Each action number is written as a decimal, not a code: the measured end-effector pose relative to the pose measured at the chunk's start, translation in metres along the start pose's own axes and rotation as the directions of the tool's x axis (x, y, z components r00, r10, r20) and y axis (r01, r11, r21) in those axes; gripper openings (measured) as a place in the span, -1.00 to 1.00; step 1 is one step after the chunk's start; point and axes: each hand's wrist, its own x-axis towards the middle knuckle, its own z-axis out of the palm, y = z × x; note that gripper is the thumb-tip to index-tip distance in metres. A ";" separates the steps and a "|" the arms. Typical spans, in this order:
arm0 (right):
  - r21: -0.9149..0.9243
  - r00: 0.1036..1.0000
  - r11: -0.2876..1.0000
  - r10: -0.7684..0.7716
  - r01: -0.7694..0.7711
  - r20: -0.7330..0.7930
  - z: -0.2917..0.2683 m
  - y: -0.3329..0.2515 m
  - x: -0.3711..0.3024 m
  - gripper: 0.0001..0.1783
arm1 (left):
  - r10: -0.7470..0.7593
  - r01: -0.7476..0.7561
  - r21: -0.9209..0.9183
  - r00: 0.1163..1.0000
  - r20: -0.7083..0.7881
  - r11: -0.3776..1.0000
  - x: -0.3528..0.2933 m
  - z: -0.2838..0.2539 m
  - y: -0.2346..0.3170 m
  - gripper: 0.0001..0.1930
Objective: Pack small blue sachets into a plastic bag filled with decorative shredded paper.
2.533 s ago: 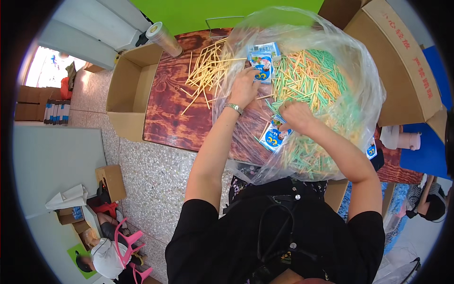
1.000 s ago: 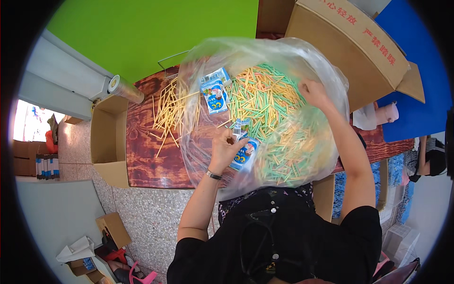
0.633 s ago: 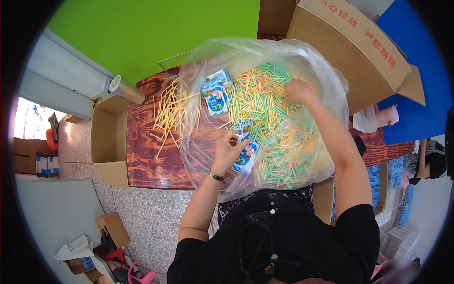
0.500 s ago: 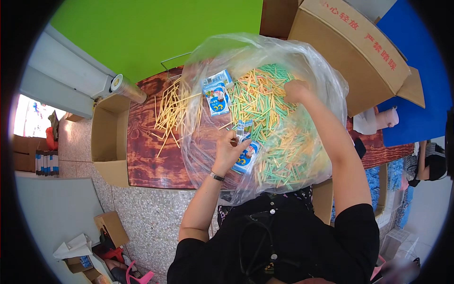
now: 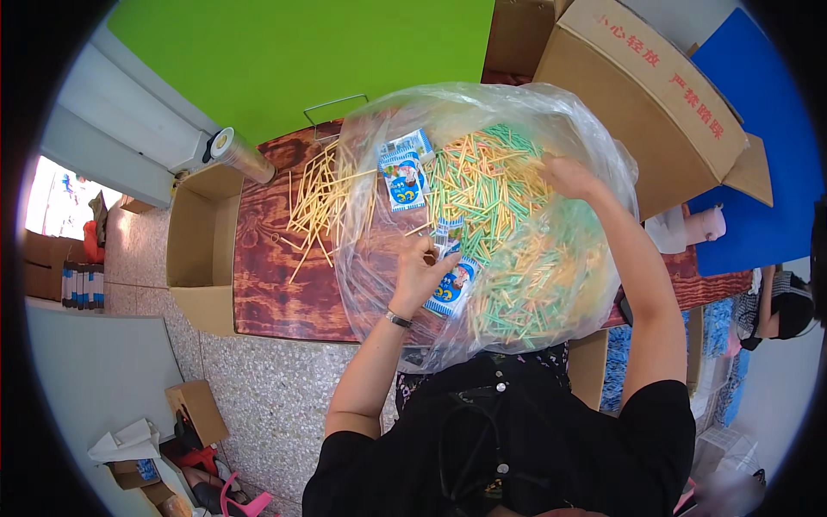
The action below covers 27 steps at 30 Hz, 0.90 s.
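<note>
A large clear plastic bag (image 5: pixel 362 284) lies spread on the table, with a heap of thin pastel sticks (image 5: pixel 487 185) in green, yellow and pink. My left hand (image 5: pixel 419 274) is curled at the near left of the heap, thumb and fingers pinching a small blue-and-white packet (image 5: pixel 450 289). Just beyond that hand another packet end shows, partly covered. More blue-and-white packets (image 5: pixel 402 177) overlap farther up on the left. At the heap's right edge my right hand (image 5: pixel 570 177) reaches in with bent fingers drawn together; its fingertips are partly hidden among the sticks.
Loose yellow sticks (image 5: pixel 319 202) are scattered on the reddish wooden table (image 5: pixel 276 297). An open cardboard box (image 5: pixel 202 228) and a clear cylinder (image 5: pixel 245 155) stand left. A big carton (image 5: pixel 637 103) and a pinkish roll (image 5: pixel 706 224) are right. Another person (image 5: pixel 780 310) is at the far right.
My right hand has shifted slightly right and nearer at the heap's edge. My left hand keeps its place at the packet. The whole view has tilted a little.
</note>
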 end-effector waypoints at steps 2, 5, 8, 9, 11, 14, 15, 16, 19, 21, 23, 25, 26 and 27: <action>0.041 0.999 0.998 -0.043 0.044 -0.027 -0.002 0.007 -0.003 -0.68 | 0.026 -0.026 0.034 1.000 0.003 0.999 0.002 0.001 -0.004 -0.61; 0.211 0.993 0.971 -0.110 0.116 -0.040 0.000 0.025 -0.003 -0.66 | 0.037 -0.037 0.026 0.999 0.009 0.999 0.004 0.006 -0.003 -0.61; 0.617 0.968 0.750 -0.237 0.239 -0.087 0.003 0.027 -0.004 -0.68 | -0.016 0.016 -0.045 1.000 0.013 0.999 0.004 0.007 0.001 -0.62; 0.832 0.995 0.554 -0.095 0.035 0.021 -0.007 0.005 -0.012 -0.66 | -0.019 0.019 -0.043 1.000 0.000 0.999 0.002 0.003 -0.001 -0.62; 0.944 0.986 0.284 0.026 -0.166 0.166 -0.014 -0.004 -0.019 -0.65 | -0.019 0.018 -0.064 1.000 -0.004 0.998 0.001 0.002 0.000 -0.65; 0.946 0.974 0.233 0.020 -0.225 0.227 -0.006 0.005 -0.012 -0.61 | 0.004 -0.003 -0.048 1.000 0.018 0.999 0.001 0.002 0.005 -0.73; 0.841 0.972 0.487 0.133 -0.236 0.196 -0.002 0.005 -0.007 -0.62 | 0.003 -0.002 -0.048 1.000 0.019 0.999 0.001 0.002 0.007 -0.73; 0.667 0.963 0.698 0.232 -0.261 0.133 0.003 0.006 -0.003 -0.64 | -0.004 0.005 -0.078 1.000 0.019 0.997 0.000 0.003 0.009 -0.76; 0.145 0.998 0.989 -0.010 0.018 -0.056 0.029 0.022 0.020 -0.57 | -0.011 0.014 -0.111 1.000 0.029 0.994 0.000 0.006 0.017 -0.80; 0.056 0.998 0.998 0.012 -0.016 0.055 0.029 -0.009 0.025 -0.53 | -0.031 0.032 -0.108 0.999 0.008 0.994 -0.004 0.002 0.017 -0.81; -0.041 0.987 0.998 0.060 -0.054 0.152 0.030 -0.018 0.028 -0.48 | -0.051 0.049 -0.141 0.999 -0.011 0.989 -0.005 0.003 0.019 -0.81; -0.079 0.987 0.997 0.002 0.011 0.159 0.036 -0.010 0.031 -0.53 | -0.015 0.015 -0.084 1.000 0.004 0.996 -0.001 0.001 0.009 -0.82; -0.078 0.986 0.997 -0.006 0.019 0.164 0.035 -0.013 0.030 -0.53 | 0.011 -0.011 -0.021 1.000 0.007 1.000 -0.001 -0.005 0.003 -0.83; -0.054 0.996 0.999 0.010 -0.005 0.094 0.029 -0.017 0.024 -0.57 | 0.007 -0.007 -0.021 1.000 -0.001 1.000 -0.001 -0.008 0.004 -0.83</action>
